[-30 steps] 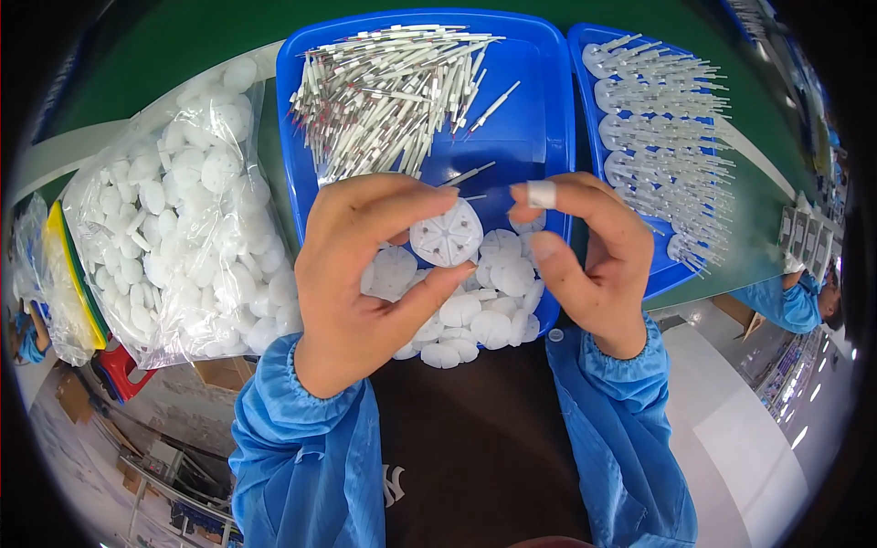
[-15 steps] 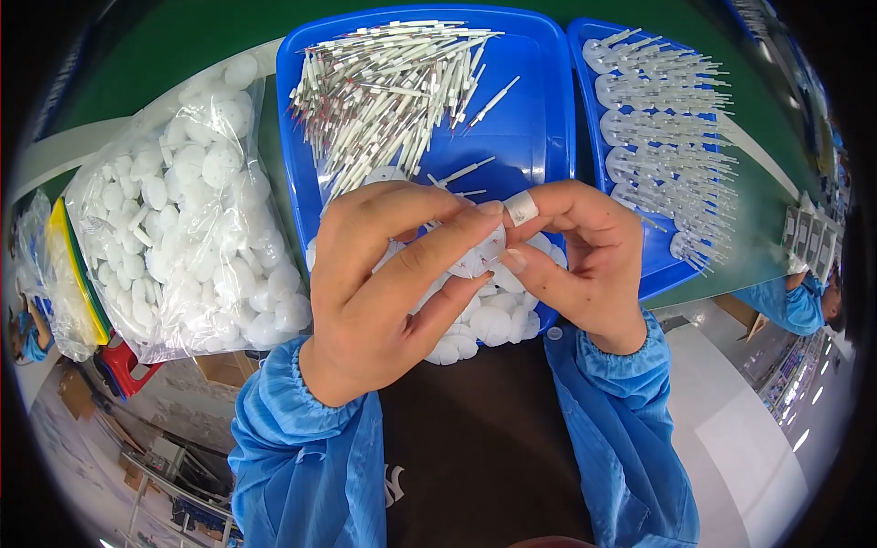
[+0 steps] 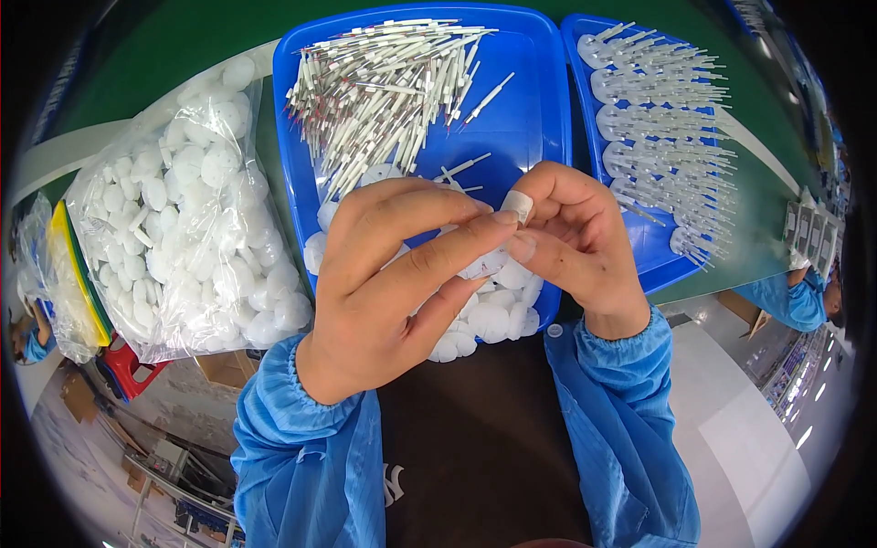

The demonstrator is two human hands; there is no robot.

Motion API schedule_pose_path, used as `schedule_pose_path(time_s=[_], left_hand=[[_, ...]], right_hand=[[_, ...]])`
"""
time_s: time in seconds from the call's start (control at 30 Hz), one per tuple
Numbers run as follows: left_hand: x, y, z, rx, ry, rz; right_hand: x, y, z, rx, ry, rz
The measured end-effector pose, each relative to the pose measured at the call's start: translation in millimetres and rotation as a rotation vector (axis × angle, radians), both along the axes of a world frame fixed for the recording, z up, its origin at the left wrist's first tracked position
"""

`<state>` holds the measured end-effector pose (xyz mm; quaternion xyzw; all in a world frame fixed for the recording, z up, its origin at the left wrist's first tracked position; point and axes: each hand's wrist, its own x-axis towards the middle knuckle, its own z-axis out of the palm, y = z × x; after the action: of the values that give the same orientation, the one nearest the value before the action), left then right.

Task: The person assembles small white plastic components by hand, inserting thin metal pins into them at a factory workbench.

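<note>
My left hand [image 3: 384,283] is closed, thumb and fingers pinching a translucent white plastic disc [image 3: 484,265], mostly covered by the fingers. Right against it, my right hand [image 3: 585,251] pinches thumb to index finger, whose tip is wrapped in white tape [image 3: 518,206]. Whatever sits in that pinch is hidden. Both hands hover over the near part of a blue tray [image 3: 530,110]. Below them lie loose white plastic discs [image 3: 489,320]. Farther back in the tray is a pile of thin white sticks [image 3: 365,100], some with reddish ends.
A clear bag [image 3: 201,219] full of white discs lies at the left. On the right, a second blue tray [image 3: 653,251] holds rows of translucent discs with sticks [image 3: 662,128]. A red object [image 3: 130,368] is at the lower left; another person's blue sleeve [image 3: 786,304] shows far right.
My right hand has turned slightly and its fingertips have drawn closer to the left fingers. The disc between them is more covered now.
</note>
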<state>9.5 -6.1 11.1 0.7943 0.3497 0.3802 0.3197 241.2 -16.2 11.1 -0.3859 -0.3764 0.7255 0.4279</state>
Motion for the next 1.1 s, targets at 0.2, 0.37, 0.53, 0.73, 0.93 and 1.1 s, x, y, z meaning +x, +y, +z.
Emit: schedule_pose_path(time_s=[0.2,0.37,0.53,0.73,0.93,1.1], left_hand=[[0.3,-2.9,1.8,0.037,0.033,0.025],[1.8,-4.3,4.7,0.052,0.063,0.047],[3.3,2.3,0.8,0.120,0.078,0.016],[3.7,11.2,-12.5,0.002,0.339,0.049],[4.5,11.8,-12.1,-0.002,0.560,-0.127],[-4.0,25.9,-5.4,-0.007,0.400,-0.094]], right_hand=[[-1.4,-2.3,3.6,-0.038,-0.007,0.011],[-3.5,-10.8,-0.6,0.098,-0.127,-0.029],[3.6,-8.9,-3.3,0.148,-0.242,-0.040],[11.7,-0.3,1.6,0.512,-0.885,-0.271],[8.0,8.6,-15.9,0.957,-1.310,-0.293],[3.9,9.4,-37.2,1.031,-1.466,-0.044]])
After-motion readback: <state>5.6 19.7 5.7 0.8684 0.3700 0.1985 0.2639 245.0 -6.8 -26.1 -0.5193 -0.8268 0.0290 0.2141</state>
